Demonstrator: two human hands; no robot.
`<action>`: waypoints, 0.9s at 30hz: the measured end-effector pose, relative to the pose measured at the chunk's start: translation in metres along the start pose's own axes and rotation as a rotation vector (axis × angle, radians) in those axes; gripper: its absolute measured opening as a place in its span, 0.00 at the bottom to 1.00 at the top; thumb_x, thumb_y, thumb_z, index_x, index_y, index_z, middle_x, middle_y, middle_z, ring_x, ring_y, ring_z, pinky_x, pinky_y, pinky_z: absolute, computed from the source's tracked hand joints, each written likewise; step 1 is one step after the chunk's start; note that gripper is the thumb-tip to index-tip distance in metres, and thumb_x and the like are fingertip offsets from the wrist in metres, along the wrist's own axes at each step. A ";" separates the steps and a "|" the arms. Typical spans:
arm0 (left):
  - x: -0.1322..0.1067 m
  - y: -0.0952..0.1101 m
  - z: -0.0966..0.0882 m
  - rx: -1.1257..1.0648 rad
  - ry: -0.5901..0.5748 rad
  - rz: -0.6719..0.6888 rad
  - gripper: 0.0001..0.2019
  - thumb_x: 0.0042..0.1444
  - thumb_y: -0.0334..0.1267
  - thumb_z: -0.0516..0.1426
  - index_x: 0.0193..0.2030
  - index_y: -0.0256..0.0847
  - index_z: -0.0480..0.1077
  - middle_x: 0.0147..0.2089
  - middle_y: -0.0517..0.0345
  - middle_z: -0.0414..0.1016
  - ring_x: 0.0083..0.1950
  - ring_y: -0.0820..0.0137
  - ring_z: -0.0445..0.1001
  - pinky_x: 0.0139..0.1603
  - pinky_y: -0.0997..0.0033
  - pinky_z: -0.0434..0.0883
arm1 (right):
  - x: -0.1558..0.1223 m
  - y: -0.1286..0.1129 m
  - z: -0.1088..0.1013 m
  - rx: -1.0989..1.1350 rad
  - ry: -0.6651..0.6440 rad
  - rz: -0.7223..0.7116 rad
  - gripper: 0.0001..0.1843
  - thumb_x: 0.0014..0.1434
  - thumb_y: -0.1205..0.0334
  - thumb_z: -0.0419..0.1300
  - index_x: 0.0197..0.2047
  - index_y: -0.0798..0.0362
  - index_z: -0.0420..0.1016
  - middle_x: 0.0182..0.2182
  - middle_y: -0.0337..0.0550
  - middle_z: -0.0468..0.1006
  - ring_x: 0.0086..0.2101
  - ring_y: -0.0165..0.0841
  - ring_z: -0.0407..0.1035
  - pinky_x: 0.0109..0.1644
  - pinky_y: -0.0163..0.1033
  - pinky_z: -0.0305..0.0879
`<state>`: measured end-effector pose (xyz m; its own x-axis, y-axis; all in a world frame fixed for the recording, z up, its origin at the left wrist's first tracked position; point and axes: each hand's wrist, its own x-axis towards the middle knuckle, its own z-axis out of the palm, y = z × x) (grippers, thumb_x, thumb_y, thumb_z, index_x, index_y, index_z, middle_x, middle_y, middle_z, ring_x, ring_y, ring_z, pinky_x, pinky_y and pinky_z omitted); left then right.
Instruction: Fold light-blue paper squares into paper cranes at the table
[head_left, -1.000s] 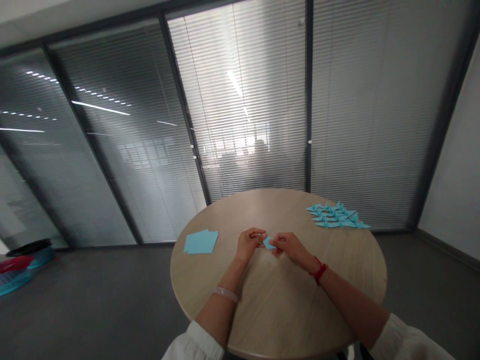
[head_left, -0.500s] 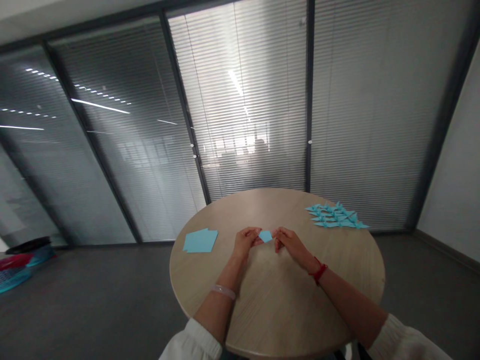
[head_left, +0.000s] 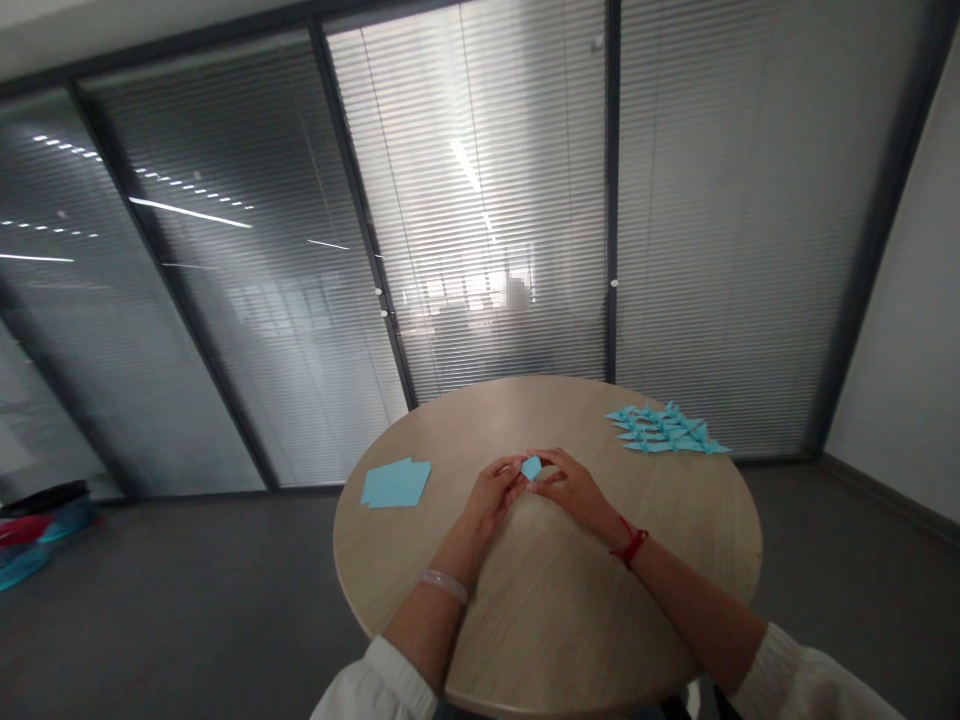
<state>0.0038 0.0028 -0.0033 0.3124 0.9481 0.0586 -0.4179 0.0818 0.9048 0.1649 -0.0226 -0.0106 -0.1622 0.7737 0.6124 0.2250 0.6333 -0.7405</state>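
A small folded piece of blue paper (head_left: 532, 468) is held between my two hands, just above the middle of the round table. The fingers of my left hand (head_left: 493, 492) pinch its left side. On the other side, my right hand (head_left: 568, 482) has thumb and fingertips closed at the paper's right and lower edges. The fingers hide part of the paper, so its exact fold cannot be made out. To the left lie several flat blue paper sheets (head_left: 397, 484), overlapping. Rows of folded blue paper cranes (head_left: 667, 430) stand at the far right of the table.
The round wooden table (head_left: 585, 620) stands near a glass wall with blinds (head_left: 495, 180). On the floor at the far left are a blue and a red basket-like container (head_left: 30, 540), partly out of view. A white wall (head_left: 907, 330) is at the right.
My right hand has moved in closer to my left, and its thumb now touches the lower edge of the paper. The visible part of the paper looks smaller. The view has shifted slightly.
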 end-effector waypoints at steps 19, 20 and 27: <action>0.002 -0.002 -0.003 0.050 0.061 0.021 0.12 0.47 0.39 0.64 0.36 0.37 0.70 0.35 0.54 0.75 0.37 0.73 0.74 0.44 0.71 0.72 | -0.001 0.001 -0.002 -0.154 0.013 -0.014 0.17 0.58 0.55 0.56 0.49 0.50 0.70 0.41 0.46 0.73 0.40 0.34 0.68 0.36 0.35 0.67; 0.001 -0.002 -0.003 0.093 0.077 0.035 0.13 0.47 0.40 0.64 0.37 0.37 0.70 0.36 0.54 0.75 0.38 0.72 0.74 0.43 0.70 0.72 | -0.001 0.001 -0.003 -0.167 0.019 -0.015 0.15 0.58 0.55 0.55 0.47 0.51 0.72 0.40 0.46 0.73 0.39 0.34 0.68 0.36 0.35 0.67; 0.002 0.001 -0.001 0.304 0.068 0.155 0.22 0.44 0.48 0.64 0.44 0.38 0.69 0.43 0.49 0.74 0.44 0.68 0.72 0.44 0.67 0.70 | 0.001 0.008 -0.005 -0.226 0.048 0.037 0.13 0.59 0.55 0.52 0.36 0.52 0.74 0.34 0.45 0.74 0.34 0.34 0.68 0.33 0.35 0.66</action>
<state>0.0029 0.0047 -0.0028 0.2030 0.9613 0.1862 -0.1796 -0.1503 0.9722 0.1713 -0.0167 -0.0145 -0.1055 0.7911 0.6025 0.4402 0.5804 -0.6851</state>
